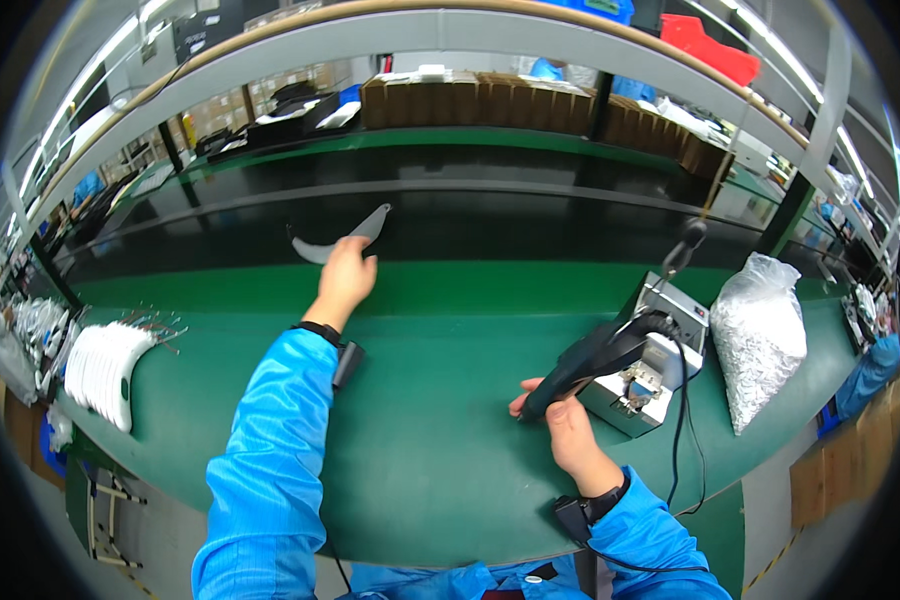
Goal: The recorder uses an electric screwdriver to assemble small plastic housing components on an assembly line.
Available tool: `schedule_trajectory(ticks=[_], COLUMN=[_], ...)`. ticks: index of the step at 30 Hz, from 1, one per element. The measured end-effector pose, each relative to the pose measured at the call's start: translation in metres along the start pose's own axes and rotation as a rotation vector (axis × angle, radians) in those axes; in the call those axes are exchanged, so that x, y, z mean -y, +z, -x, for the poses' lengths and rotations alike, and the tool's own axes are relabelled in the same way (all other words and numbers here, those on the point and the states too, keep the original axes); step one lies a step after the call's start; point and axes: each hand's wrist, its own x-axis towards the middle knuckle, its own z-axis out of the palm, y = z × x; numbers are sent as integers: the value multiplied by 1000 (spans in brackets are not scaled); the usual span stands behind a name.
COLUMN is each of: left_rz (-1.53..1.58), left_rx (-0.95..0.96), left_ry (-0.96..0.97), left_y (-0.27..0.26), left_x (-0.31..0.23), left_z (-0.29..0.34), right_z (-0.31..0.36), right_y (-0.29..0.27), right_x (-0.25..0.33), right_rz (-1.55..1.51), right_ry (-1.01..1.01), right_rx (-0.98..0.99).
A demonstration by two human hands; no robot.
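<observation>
Stretched far forward over the black conveyor belt [450, 215], my left hand [344, 282] grips a curved grey piece [375, 223] by its middle. The piece is crescent-shaped, with a small hole near its upper tip. Closed around the lower end of a black electric screwdriver [600, 362], my right hand [576, 442] is above the green table [440, 420]. The screwdriver slants, its tip toward the lower left, in front of a silver box-shaped screw feeder [625, 408]. Part of my right fingers is hidden behind the tool.
A stack of white curved parts [100, 375] with thin wires lies at the left. Right of the feeder stands a clear plastic bag [760, 340] of small whitish pieces. Black cables hang from the screwdriver area. Cardboard boxes [480, 100] line the far side behind the belt.
</observation>
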Motion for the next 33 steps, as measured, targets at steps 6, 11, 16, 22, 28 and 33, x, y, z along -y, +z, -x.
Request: schedule_trajectory(ticks=[6, 11, 16, 22, 28, 33], left_rz=[-425, -552, -171, 1214, 1559, 1782], left_rx=[360, 487, 391, 171, 3, 179], left_ry=[-289, -94, -110, -255, -554, -611], left_y=[2, 14, 21, -36, -117, -107], left_x=[54, 31, 44, -23, -99, -121], left_z=[-40, -42, -47, -23, 47, 86], right_z=[-4, -5, -6, -4, -5, 0], right_y=[-2, -9, -8, -8, -4, -9], right_x=[-1, -6, -5, -6, -5, -3], right_rz=[16, 60, 122, 110, 3, -101], right_ry=[25, 33, -14, 24, -95, -167], right_rx=[39, 19, 28, -16, -72, -188])
